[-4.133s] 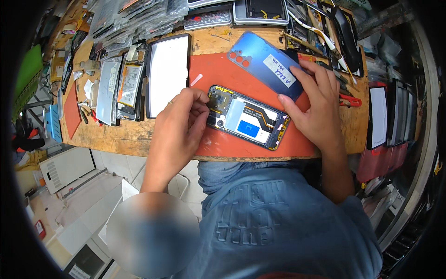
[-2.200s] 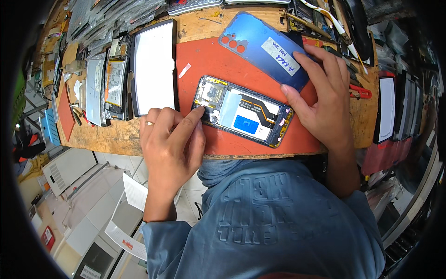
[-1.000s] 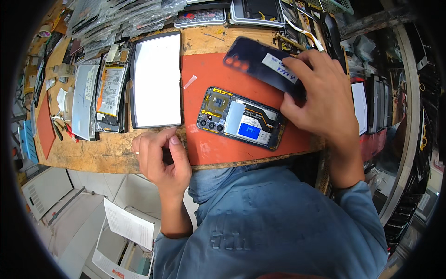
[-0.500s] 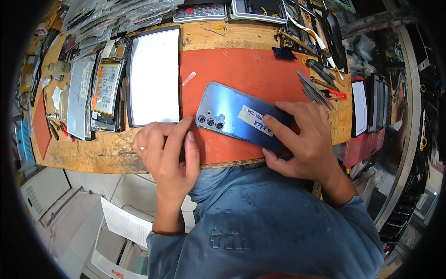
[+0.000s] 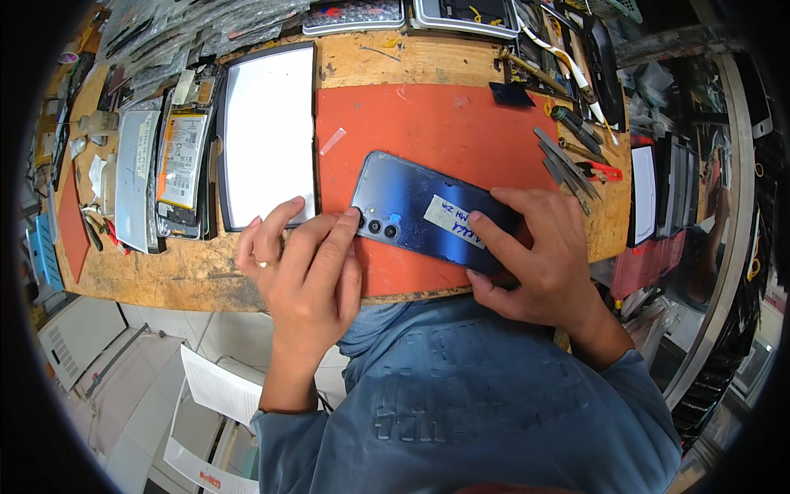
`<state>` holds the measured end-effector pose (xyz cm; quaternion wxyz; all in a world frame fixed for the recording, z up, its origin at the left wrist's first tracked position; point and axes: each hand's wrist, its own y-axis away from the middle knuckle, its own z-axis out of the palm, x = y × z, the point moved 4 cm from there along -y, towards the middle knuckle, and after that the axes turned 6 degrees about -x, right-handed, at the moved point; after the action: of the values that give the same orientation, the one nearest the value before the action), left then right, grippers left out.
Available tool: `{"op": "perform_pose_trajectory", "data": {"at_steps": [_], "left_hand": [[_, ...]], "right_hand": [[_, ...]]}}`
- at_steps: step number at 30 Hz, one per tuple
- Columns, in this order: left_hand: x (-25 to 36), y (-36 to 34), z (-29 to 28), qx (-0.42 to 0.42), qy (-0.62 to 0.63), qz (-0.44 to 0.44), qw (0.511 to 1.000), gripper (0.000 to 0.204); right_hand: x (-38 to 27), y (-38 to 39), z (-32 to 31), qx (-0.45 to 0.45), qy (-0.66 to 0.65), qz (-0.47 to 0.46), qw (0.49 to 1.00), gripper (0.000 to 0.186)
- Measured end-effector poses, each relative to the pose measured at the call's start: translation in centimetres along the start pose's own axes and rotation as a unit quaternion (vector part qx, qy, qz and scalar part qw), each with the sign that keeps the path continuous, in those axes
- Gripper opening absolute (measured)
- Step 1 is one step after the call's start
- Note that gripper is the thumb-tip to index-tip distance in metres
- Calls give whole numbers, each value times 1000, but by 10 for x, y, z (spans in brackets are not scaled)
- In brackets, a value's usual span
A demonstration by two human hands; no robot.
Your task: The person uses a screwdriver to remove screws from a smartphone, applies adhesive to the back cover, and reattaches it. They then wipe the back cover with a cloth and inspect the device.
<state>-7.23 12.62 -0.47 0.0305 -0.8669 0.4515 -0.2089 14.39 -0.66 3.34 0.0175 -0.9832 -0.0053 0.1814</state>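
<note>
A phone repair workshop: a worn wooden bench (image 5: 206, 272) with an orange work mat (image 5: 428, 123), opened phones (image 5: 183, 160) along its left edge, tweezers (image 5: 564, 160) toward its right edge.

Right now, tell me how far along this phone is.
Done: the blue back cover sits over the phone body, lying on the red mat. In hand: the left hand presses the camera corner, and the right hand presses the other end. Left: whether every edge has seated cannot be seen. The white screen panel lies unused alongside.
</note>
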Motion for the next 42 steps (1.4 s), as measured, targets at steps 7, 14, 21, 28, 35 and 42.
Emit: {"op": "perform_pose_trajectory", "data": {"at_steps": [7,14,21,28,35,42], "left_hand": [[-3,-7,-1,-22,-44,48,998,29],[7,-10,-8,-15,-160,131,978,23],[4,-17,-10,-80,-56,119,988,31],[3,-15,-8,-96,-28,100,990,41],[1,-15,-18,-136,20,71,988,37],[2,-12,-6,-38,-88,78,992,22]], "right_hand": [[1,-5,0,-18,-8,2,1000,55],[3,-9,-3,-27,-9,-5,1000,55],[5,-11,-3,-37,-24,-2,999,56],[4,-11,0,-31,-29,-1,999,56],[2,-18,-2,-41,-25,-5,999,57],[-21,-53,24,-17,-40,-122,992,51]]}}
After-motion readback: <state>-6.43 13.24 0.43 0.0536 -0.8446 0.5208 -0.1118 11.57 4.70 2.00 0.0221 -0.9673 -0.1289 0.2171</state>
